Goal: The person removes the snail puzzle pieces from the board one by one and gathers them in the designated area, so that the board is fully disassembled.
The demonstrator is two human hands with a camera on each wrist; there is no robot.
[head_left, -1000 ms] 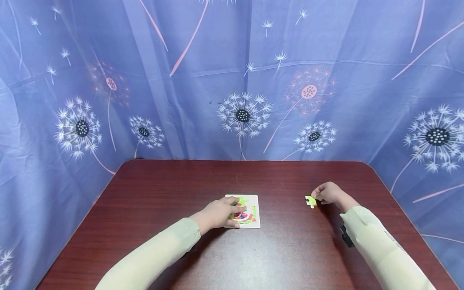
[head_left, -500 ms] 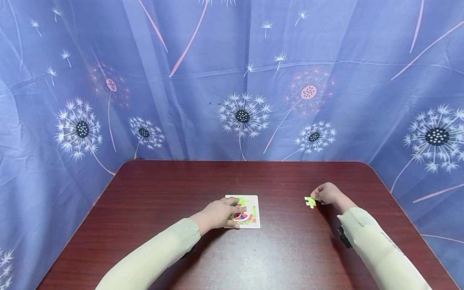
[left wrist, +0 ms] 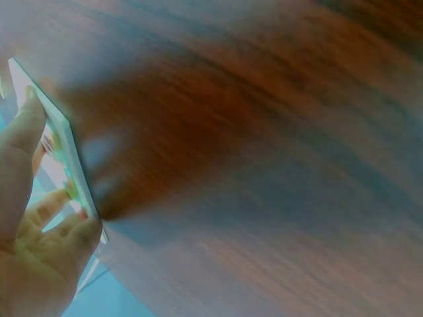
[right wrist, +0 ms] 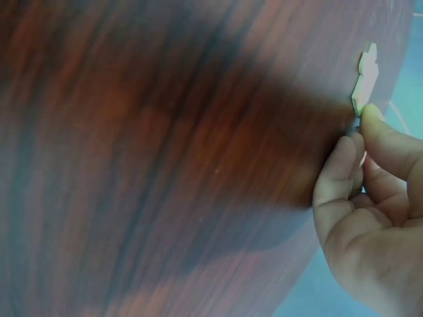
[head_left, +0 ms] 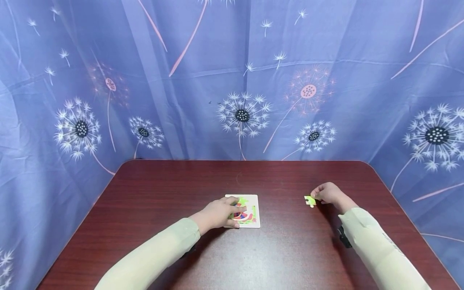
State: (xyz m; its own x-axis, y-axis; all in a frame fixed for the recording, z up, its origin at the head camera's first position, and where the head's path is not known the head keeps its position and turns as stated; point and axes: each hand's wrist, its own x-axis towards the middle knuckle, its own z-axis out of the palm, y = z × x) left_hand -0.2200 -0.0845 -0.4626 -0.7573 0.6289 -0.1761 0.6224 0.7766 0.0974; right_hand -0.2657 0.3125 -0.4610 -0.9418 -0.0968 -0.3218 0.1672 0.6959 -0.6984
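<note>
My left hand (head_left: 216, 212) lies across a square puzzle board (head_left: 256, 198) with a pale rim and a colourful picture, partly hidden under the fingers. In the left wrist view the thumb and spread fingers rest on the board's face (left wrist: 54, 112), which stays flat on the table. To the right, my right hand (head_left: 330, 193) pinches the corner of a small yellow-green jigsaw piece (head_left: 309, 201) between thumb and fingers. That piece has a knob and a notch; the right wrist view shows its thin edge (right wrist: 365, 79), close over the tabletop, with the other fingers curled.
A dark red wood-grain table (head_left: 275, 249) with rounded far corners bears both forearms. Behind it and on both sides hangs a blue curtain (head_left: 203, 100) printed with dandelions. Bare tabletop lies between the board and the jigsaw piece.
The right hand and the jigsaw piece have shifted very slightly left, and the right forearm a little too. My left hand and the board have stayed in place.
</note>
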